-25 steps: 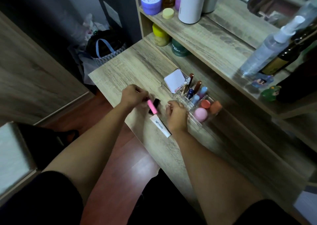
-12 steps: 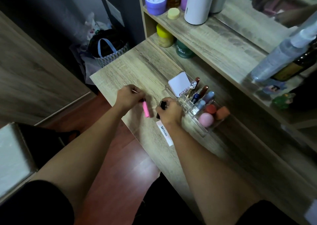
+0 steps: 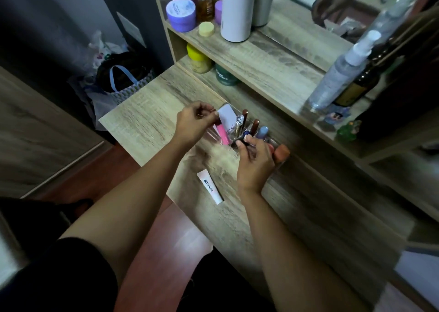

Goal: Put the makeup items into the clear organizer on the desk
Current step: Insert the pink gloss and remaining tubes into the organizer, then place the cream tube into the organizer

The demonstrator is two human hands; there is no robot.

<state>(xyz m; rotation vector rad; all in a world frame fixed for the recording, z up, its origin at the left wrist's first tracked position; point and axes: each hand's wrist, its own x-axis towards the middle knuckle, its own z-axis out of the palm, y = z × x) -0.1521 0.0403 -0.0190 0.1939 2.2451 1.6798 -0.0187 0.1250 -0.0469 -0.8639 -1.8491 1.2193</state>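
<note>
Both hands at the clear organizer [image 3: 270,143].
Left hand [image 3: 192,124] fingers pinch the pink tube [image 3: 222,134]; right hand [image 3: 255,159] fingers grip a dark item [image 3: 240,142].

Desk [image 3: 142,126], centre of frame: pale grey-brown wood grain w/ streaky lines. Lying on it, lower centre, a white tube [image 3: 210,186] w/ black lettering & a pink tint at one end. Above it, a bright pink tube [image 3: 222,133] beside a white card [image 3: 226,116]. Centre right: an orange sponge [image 3: 282,152], a light blue cap [image 3: 263,131]. Top shelf, upper centre: lilac jar [image 3: 181,14], pale yellow disc [image 3: 206,28], white bottle [image 3: 236,9]. Below: yellow jar [image 3: 198,58], dark green jar [image 3: 224,76]. Floor [image 3: 166,240], bottom centre: reddish brown. Sleeve [image 3: 59,278], lower left: black.
</note>
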